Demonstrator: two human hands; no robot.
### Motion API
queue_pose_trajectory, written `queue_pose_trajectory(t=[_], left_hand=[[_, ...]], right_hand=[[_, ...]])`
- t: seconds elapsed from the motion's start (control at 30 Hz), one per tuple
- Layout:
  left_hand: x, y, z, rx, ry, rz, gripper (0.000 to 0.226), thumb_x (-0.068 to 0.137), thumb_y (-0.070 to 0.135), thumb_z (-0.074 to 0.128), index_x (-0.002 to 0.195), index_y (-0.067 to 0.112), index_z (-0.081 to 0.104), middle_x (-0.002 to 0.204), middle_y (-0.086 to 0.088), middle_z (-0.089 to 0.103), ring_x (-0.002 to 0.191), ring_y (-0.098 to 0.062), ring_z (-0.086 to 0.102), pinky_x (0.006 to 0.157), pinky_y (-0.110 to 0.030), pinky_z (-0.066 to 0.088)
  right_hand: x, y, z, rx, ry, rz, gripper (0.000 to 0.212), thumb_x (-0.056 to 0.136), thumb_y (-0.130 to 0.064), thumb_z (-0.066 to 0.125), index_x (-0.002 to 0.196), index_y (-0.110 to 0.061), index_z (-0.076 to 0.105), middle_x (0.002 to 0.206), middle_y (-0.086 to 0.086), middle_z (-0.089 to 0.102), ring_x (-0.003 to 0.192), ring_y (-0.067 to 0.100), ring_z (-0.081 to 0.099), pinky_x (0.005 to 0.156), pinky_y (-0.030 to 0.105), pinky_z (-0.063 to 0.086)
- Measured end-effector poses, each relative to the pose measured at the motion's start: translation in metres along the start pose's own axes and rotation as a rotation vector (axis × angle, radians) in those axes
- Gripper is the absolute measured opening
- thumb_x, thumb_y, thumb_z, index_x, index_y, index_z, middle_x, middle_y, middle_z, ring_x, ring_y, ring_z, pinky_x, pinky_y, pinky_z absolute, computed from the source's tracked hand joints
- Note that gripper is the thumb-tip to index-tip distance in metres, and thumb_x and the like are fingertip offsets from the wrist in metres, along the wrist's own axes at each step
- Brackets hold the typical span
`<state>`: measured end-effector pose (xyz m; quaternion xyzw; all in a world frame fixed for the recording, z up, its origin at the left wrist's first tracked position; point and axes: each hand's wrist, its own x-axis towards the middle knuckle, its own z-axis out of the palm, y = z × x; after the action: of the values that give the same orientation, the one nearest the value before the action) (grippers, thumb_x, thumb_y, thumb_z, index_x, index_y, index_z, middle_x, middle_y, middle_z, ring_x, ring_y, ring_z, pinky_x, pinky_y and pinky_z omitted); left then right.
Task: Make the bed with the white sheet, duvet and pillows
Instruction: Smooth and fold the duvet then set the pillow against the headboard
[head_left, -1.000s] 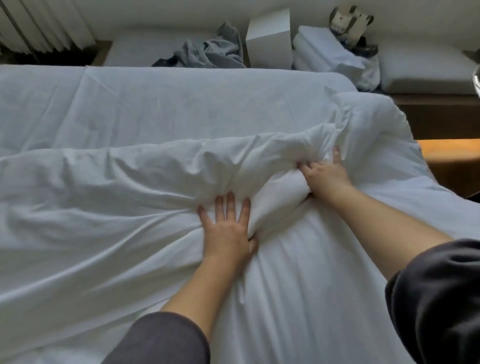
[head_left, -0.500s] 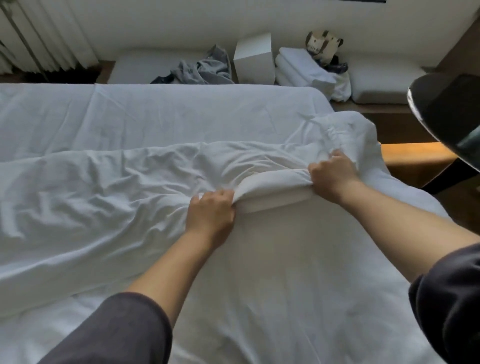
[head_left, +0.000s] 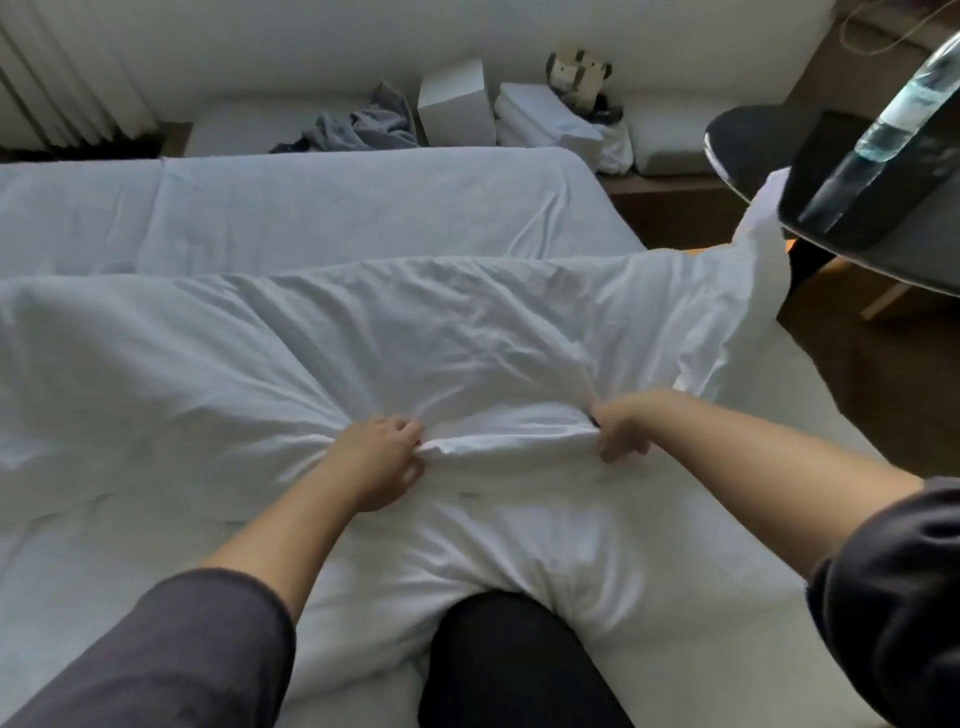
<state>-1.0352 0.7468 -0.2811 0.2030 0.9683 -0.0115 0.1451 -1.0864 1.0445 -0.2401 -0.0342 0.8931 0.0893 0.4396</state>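
The duvet (head_left: 363, 338) runs off the left edge. Its fold hides some fingers of the left hand (head_left: 374, 462) and right hand (head_left: 623, 428). Far right, a blurred bottle (head_left: 904, 104) is cropped.

Both arms reach forward over the duvet (head_left: 467, 338), forearms bare, dark sleeves ending near the elbows. The left grip (head_left: 376, 457) is curled round the duvet's folded edge, knuckles up. The right grip (head_left: 621, 426) pinches the same edge further right, fingers bent downward and wrist turned inward. The two sit apart along that edge, level with each other, with cloth stretched between them. A dark-clad leg (head_left: 511, 660) shows at the duvet's near side, between the arms.
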Motion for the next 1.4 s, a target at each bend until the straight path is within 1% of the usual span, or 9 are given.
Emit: queue_pose_trajectory(t=[0.17,0.27,0.4,0.53,0.63,0.87,1.03,1.3,1.4], left_hand=[[0.018,0.027,-0.006,-0.042,0.094,0.021,0.063,0.080,0.059,0.059,0.128,0.022,0.042,0.131,-0.002,0.046,0.120,-0.024,0.049,0.091,-0.038,0.045],[0.035,0.059,-0.007,-0.020,0.125,0.040,0.065,0.078,0.050,0.063,0.131,0.023,0.039,0.130,-0.003,0.042,0.119,-0.026,0.045,0.089,-0.038,0.043],[0.057,0.085,-0.004,0.021,0.175,0.009,0.037,0.086,0.028,0.056,0.120,0.019,0.046,0.120,-0.006,0.053,0.108,-0.031,0.054,0.077,-0.036,0.045],[0.071,0.083,0.001,0.008,0.164,0.028,0.024,0.089,0.024,0.047,0.112,0.017,0.051,0.115,-0.007,0.061,0.104,-0.033,0.061,0.076,-0.035,0.047],[0.072,0.083,0.005,-0.007,0.151,0.037,0.024,0.091,0.026,0.047,0.112,0.016,0.052,0.115,-0.008,0.061,0.105,-0.034,0.060,0.078,-0.038,0.047],[0.066,0.070,0.022,-0.047,0.330,0.049,0.015,0.075,0.025,0.053,0.074,0.010,0.056,0.071,-0.011,0.058,0.062,-0.034,0.060,0.045,-0.032,0.039],[0.058,0.084,0.012,0.014,0.457,0.043,0.032,0.055,0.009,0.084,0.061,0.013,0.053,0.055,-0.008,0.054,0.045,-0.029,0.055,0.044,-0.023,0.025],[0.042,0.091,0.022,-0.033,0.465,0.220,0.014,0.078,0.023,0.056,0.069,0.013,0.060,0.068,-0.007,0.060,0.059,-0.030,0.061,0.047,-0.029,0.044],[0.016,0.046,0.037,0.094,0.416,0.185,0.038,0.076,0.032,0.044,0.101,0.012,0.065,0.103,-0.011,0.066,0.095,-0.033,0.064,0.083,-0.045,0.048]], right_hand=[[0.005,0.038,-0.015,0.336,0.185,-0.021,0.029,0.098,-0.041,0.051,0.083,-0.016,0.050,0.088,0.009,0.056,0.070,0.020,0.052,0.060,0.030,0.042],[0.011,0.070,-0.014,0.217,0.472,0.230,0.047,0.093,-0.048,0.052,0.129,-0.019,0.046,0.134,0.011,0.045,0.119,0.032,0.047,0.094,0.046,0.043],[0.033,0.103,0.007,0.362,0.324,0.438,0.086,0.084,-0.049,0.062,0.151,-0.021,0.015,0.146,0.023,0.031,0.128,0.044,0.041,0.103,0.052,0.042],[0.046,0.107,0.017,0.241,0.438,0.278,0.032,0.085,-0.009,0.059,0.117,-0.008,0.062,0.120,0.019,0.063,0.110,0.035,0.060,0.080,0.031,0.046],[0.048,0.103,0.022,0.171,0.433,0.211,0.023,0.081,-0.005,0.059,0.102,-0.008,0.069,0.110,0.017,0.066,0.102,0.035,0.063,0.073,0.029,0.042],[0.028,0.101,0.040,0.110,0.373,-0.184,0.102,0.062,-0.075,0.059,0.149,-0.029,0.033,0.153,0.003,0.031,0.140,0.024,0.032,0.113,0.043,0.030],[0.021,0.124,0.054,-0.190,0.579,-0.080,0.048,0.091,-0.012,0.049,0.134,-0.031,0.053,0.125,0.009,0.065,0.111,0.030,0.063,0.087,0.035,0.048],[0.006,0.120,0.054,-0.279,0.446,0.049,0.037,0.092,-0.016,0.048,0.127,-0.018,0.060,0.128,0.009,0.060,0.115,0.030,0.059,0.094,0.036,0.049],[0.014,0.084,0.064,-0.162,0.494,0.022,0.090,0.084,-0.044,0.061,0.154,-0.014,0.014,0.160,0.008,0.018,0.144,0.030,0.026,0.112,0.049,0.030]])
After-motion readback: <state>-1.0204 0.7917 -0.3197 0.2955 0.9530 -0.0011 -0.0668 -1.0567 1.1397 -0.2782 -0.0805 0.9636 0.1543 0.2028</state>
